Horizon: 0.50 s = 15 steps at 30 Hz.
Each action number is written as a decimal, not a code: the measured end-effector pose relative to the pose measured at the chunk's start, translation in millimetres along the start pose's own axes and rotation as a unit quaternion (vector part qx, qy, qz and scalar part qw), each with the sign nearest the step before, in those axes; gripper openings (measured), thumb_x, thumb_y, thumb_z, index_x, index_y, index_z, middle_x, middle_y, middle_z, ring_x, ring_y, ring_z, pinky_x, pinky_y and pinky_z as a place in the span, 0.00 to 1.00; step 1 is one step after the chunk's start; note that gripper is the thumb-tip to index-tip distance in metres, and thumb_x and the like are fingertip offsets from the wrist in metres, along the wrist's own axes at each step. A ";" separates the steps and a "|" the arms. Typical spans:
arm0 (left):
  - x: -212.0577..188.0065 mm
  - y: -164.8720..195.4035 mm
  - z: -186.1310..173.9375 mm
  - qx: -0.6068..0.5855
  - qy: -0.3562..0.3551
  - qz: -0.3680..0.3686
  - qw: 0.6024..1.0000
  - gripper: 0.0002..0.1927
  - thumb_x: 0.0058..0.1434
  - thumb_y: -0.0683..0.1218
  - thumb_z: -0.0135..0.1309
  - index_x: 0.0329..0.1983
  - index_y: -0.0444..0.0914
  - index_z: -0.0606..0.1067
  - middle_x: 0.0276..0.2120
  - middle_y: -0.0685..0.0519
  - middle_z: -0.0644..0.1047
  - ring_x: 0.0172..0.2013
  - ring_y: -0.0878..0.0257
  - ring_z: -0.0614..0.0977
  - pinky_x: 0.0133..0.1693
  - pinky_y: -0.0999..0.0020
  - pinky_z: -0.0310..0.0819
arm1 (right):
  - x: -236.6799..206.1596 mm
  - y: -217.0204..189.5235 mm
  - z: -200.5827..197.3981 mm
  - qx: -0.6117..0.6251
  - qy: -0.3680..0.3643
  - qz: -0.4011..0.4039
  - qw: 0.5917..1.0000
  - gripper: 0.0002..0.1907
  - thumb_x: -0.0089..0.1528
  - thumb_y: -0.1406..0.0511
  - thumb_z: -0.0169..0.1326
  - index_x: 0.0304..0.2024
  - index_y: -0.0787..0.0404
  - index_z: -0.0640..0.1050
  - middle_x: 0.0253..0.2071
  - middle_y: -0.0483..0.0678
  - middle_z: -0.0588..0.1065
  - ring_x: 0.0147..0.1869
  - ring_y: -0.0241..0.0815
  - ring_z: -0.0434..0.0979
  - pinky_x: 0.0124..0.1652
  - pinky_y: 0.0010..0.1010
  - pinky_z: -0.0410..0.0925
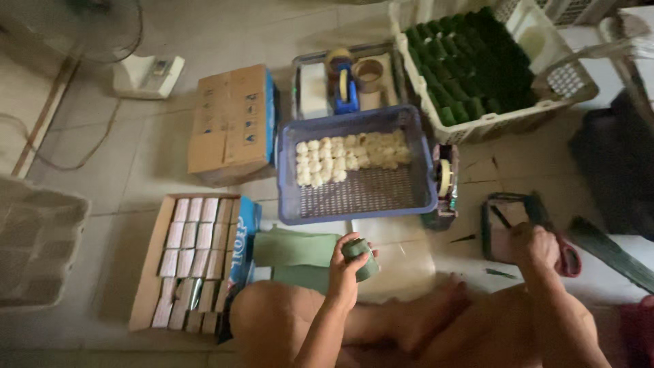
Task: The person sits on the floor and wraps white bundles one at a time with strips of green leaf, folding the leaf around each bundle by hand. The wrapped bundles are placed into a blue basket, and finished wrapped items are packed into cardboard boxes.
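Dim, flat indoor light here, soft shadows on the floor, grainy and slightly blurred, corners falling darker

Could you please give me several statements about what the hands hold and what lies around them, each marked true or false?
1. The left hand holds a small green wrapped bundle. True.
2. The blue basket is filled to the brim with green bundles. False: it holds pale lumps along its far side, and the rest is bare mesh.
3. The right hand rests on a pink and dark tool on the floor. True.
4. The open cardboard box beside the left knee is empty. False: it holds rows of small pale packets.
5. The white crate holds green bundles. True.
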<state>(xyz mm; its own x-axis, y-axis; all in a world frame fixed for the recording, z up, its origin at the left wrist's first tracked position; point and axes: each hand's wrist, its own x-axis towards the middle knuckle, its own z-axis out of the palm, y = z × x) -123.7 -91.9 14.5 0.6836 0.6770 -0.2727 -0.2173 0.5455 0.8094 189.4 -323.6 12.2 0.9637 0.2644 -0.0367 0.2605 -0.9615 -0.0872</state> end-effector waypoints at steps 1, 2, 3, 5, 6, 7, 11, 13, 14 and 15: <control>-2.9 4.2 -3.9 -0.007 0.004 -0.001 1.000 0.28 0.57 0.32 0.54 0.62 0.38 0.69 0.45 0.45 0.78 0.44 0.52 0.84 0.44 0.58 0.81 | -5.4 -6.3 -4.5 0.065 0.015 -0.026 0.997 0.14 0.69 0.55 0.53 0.47 0.50 0.87 0.43 0.59 0.82 0.49 0.61 0.83 0.49 0.47 0.75; -4.7 8.5 -6.7 -0.015 0.008 -0.003 1.000 0.28 0.56 0.32 0.54 0.62 0.37 0.70 0.44 0.44 0.78 0.43 0.51 0.83 0.43 0.57 0.81 | -12.8 -13.7 -11.0 0.130 0.029 -0.051 0.990 0.13 0.69 0.57 0.54 0.49 0.51 0.86 0.44 0.59 0.82 0.49 0.60 0.83 0.49 0.47 0.74; -6.2 12.4 -8.9 -0.016 0.013 -0.013 1.000 0.29 0.55 0.32 0.53 0.62 0.37 0.70 0.44 0.44 0.79 0.43 0.51 0.84 0.42 0.56 0.81 | -23.1 -22.7 -18.0 0.195 0.043 -0.074 0.977 0.13 0.69 0.58 0.54 0.51 0.52 0.85 0.45 0.59 0.82 0.50 0.60 0.82 0.50 0.47 0.74; -10.9 17.2 -12.4 -0.018 0.022 -0.038 0.999 0.30 0.53 0.32 0.51 0.62 0.39 0.70 0.43 0.43 0.80 0.42 0.51 0.84 0.41 0.54 0.82 | -53.3 -50.5 -28.1 0.377 -0.142 -0.028 0.915 0.16 0.61 0.66 0.56 0.53 0.54 0.80 0.48 0.52 0.80 0.46 0.50 0.84 0.43 0.40 0.78; -12.8 18.9 -14.2 -0.027 0.017 -0.041 0.999 0.31 0.52 0.32 0.50 0.62 0.39 0.69 0.43 0.42 0.80 0.41 0.50 0.84 0.41 0.54 0.82 | -73.5 -65.4 -30.8 0.437 -0.236 -0.066 0.865 0.13 0.61 0.68 0.55 0.48 0.60 0.83 0.45 0.53 0.82 0.47 0.47 0.84 0.45 0.35 0.77; -14.8 19.8 -16.1 -0.037 0.011 -0.045 0.998 0.32 0.52 0.31 0.49 0.63 0.39 0.69 0.43 0.42 0.80 0.41 0.50 0.84 0.41 0.55 0.82 | -92.4 -82.1 -31.1 0.492 -0.324 -0.103 0.802 0.12 0.60 0.70 0.55 0.42 0.66 0.87 0.43 0.53 0.85 0.47 0.43 0.85 0.48 0.30 0.77; -21.0 18.0 -26.3 -0.075 -0.019 -0.016 0.997 0.35 0.53 0.32 0.50 0.65 0.42 0.65 0.46 0.41 0.80 0.46 0.51 0.84 0.46 0.59 0.81 | -143.6 -144.6 -13.6 0.486 -0.299 -0.206 0.795 0.11 0.58 0.70 0.62 0.43 0.66 0.84 0.35 0.51 0.84 0.39 0.37 0.81 0.41 0.28 0.74; -25.4 16.2 -33.6 -0.092 -0.029 -0.010 0.995 0.36 0.55 0.31 0.55 0.68 0.43 0.64 0.48 0.47 0.77 0.48 0.56 0.80 0.50 0.61 0.79 | -149.0 -158.8 -3.2 0.537 -0.299 -0.189 0.766 0.12 0.58 0.71 0.62 0.44 0.67 0.83 0.33 0.50 0.82 0.37 0.36 0.79 0.39 0.28 0.73; -27.0 15.6 -36.7 -0.101 -0.034 -0.008 0.994 0.38 0.56 0.31 0.57 0.70 0.43 0.64 0.49 0.50 0.76 0.49 0.59 0.78 0.51 0.62 0.78 | -149.0 -163.6 1.6 0.595 -0.309 -0.173 0.721 0.13 0.57 0.72 0.61 0.45 0.66 0.82 0.33 0.50 0.81 0.38 0.36 0.79 0.39 0.28 0.72; -27.7 15.2 -38.9 -0.094 -0.042 0.002 0.995 0.37 0.57 0.32 0.58 0.70 0.43 0.64 0.49 0.50 0.75 0.50 0.59 0.77 0.52 0.62 0.77 | -148.7 -167.2 5.6 0.650 -0.317 -0.157 0.672 0.14 0.56 0.73 0.61 0.46 0.66 0.80 0.33 0.49 0.80 0.38 0.35 0.78 0.39 0.28 0.71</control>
<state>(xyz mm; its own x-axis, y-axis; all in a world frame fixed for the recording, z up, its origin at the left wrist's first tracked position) -173.1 -83.2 14.1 0.7367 0.6400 -0.2185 -0.3418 0.6312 0.6963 2.3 -201.7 26.7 0.5470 0.8141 -0.1951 -0.2237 -0.0824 -0.9712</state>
